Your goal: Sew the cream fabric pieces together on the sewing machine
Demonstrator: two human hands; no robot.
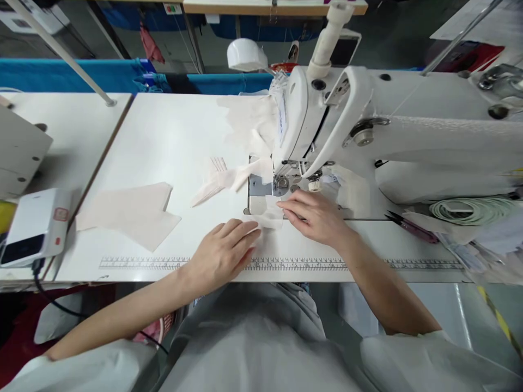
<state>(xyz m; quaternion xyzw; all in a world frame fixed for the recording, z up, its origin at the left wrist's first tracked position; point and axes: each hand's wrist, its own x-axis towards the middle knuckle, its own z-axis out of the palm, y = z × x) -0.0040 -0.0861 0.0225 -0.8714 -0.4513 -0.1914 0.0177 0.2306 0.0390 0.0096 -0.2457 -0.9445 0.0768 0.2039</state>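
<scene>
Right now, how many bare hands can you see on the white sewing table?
2. The bare left hand rests by the left end of the thin, pale cloth strip; the bare right hand is at its right end, near the big white sewing machine.

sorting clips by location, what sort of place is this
Probably a garment workshop: a sewing machine stands over the table, pale fabric pieces lie on it, and a ruler strip runs along its front edge.

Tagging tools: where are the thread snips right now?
Head view, right side: the snips lie on the white table between the right hand and the coiled green cord.
</scene>
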